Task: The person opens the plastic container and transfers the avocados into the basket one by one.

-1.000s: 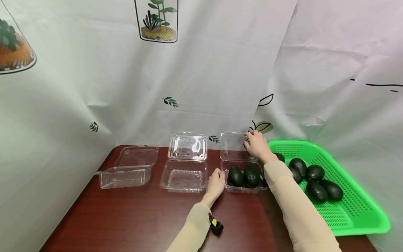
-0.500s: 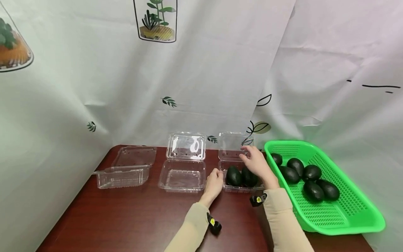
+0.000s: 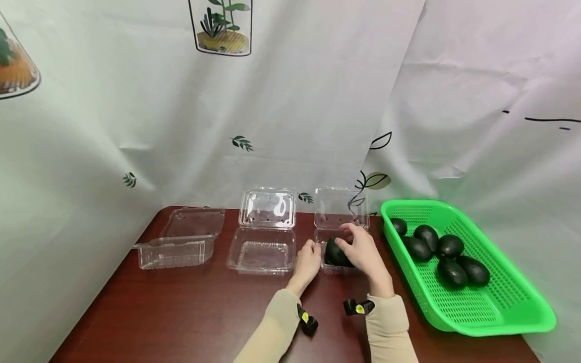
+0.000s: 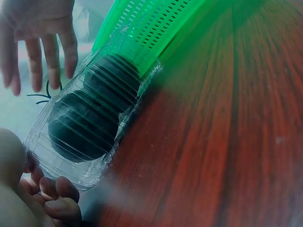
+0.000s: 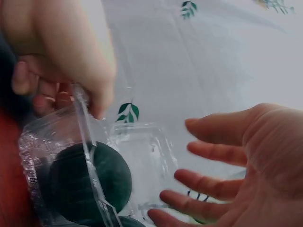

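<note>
Left hand has its grip closed on the near left corner of the clear clamshell box, fingers curled round the rim, as the left wrist view confirms. Right hand has no grip: fingers spread and relaxed, poised just above the box's tray, holding nothing; the right wrist view shows the open palm facing the box.

The box sits on the dark red counter, third in a row, just left of the green basket. Its lid stands open against the backdrop. Dark avocados lie in the tray; the left wrist view shows two through the ribbed wall. The right hand covers much of the tray from the head camera.

Two further clamshell boxes stand to the left, both open: the middle one just beside the left hand, the far one well apart. The basket holds five more avocados. A white printed curtain hangs behind the counter.
</note>
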Demonstrator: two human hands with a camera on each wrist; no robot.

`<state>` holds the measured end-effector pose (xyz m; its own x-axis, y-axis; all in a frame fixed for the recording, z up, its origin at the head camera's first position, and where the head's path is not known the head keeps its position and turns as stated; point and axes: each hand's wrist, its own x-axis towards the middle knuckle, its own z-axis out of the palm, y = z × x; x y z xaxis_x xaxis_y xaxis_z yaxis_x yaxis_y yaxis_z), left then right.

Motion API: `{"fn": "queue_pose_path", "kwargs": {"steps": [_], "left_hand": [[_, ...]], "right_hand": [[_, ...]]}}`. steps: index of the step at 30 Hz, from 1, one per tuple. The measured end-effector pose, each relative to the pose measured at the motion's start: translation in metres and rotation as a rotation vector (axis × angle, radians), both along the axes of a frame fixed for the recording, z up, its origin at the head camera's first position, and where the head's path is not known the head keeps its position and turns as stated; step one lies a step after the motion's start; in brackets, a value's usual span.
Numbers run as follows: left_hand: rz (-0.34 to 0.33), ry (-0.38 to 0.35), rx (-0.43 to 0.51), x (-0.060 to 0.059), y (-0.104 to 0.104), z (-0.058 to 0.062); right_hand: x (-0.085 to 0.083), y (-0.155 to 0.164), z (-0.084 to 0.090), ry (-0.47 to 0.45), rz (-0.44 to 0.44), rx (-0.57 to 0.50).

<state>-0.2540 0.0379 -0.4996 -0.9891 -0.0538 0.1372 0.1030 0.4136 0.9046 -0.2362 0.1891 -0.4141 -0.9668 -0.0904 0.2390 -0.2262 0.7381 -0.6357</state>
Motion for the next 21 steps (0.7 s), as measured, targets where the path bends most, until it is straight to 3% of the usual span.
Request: {"fn": "queue_pose_path", "kwargs": {"steps": [6,14,21], "left_hand": [[-0.001,-0.017,-0.013,0.0,-0.001,0.001],[0.009,-0.011,-0.014,0.0,-0.001,0.001],[-0.008,-0.014,-0.014,0.0,0.0,0.001]], "right_hand": [[-0.002,-0.008,-0.01,-0.035,-0.027,0.07],[-0.007,-0.014,-0.021,-0.032,-0.024,0.085],[-0.008,-0.02,-0.032,-0.086,-0.034,0.098]]}}
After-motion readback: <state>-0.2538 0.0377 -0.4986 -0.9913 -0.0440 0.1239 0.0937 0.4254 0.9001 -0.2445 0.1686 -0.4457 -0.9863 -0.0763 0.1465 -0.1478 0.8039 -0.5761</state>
